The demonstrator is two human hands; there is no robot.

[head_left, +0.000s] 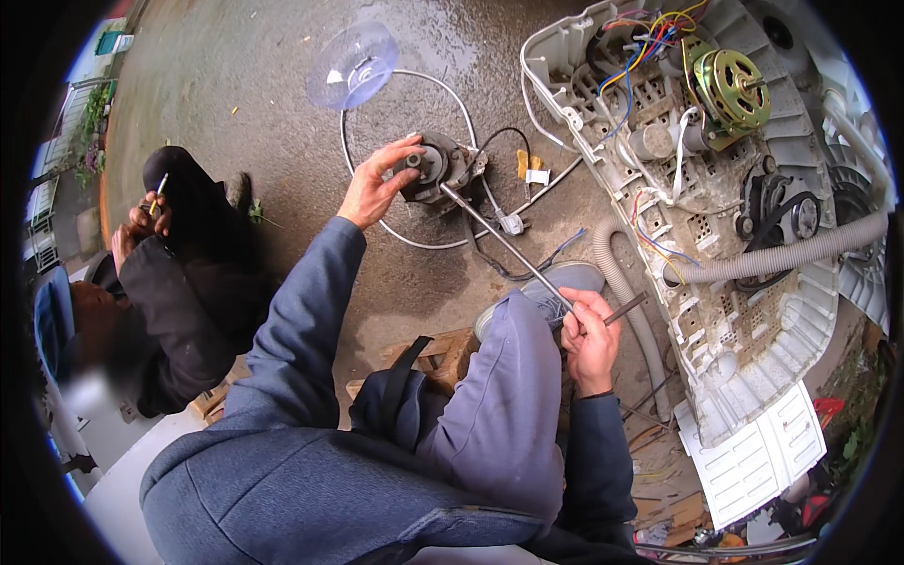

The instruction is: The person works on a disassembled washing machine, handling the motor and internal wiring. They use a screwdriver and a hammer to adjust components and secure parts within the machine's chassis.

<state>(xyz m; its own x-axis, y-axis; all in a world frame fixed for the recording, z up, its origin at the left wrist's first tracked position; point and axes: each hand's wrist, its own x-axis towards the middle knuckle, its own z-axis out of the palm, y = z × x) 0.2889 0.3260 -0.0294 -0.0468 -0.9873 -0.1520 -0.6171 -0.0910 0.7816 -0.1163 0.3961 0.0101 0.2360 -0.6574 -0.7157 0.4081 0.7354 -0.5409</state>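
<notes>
Gripping motor (pixel 438 168), palm hidden: left hand (pixel 377 184)

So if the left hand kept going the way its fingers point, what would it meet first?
The left hand already touches the small motor on the ground; pushing on would press into it. Beyond it, probably the white wire ring, though depth is unclear.

Grey fan motor (pixel 435 168), translucent blue blade (pixel 353 66), white washer base (pixel 744 282), grey ribbed hose (pixel 782 254), brass-yellow motor (pixel 733 89).

An outdoor repair yard: wet concrete ground (pixel 282 113), an opened washing machine (pixel 753 235) on its side with motor (pixel 733 88) and wires (pixel 640 47) bared, right of the fingers, a fence (pixel 71 122) and plants (pixel 94 113) far left.
</notes>
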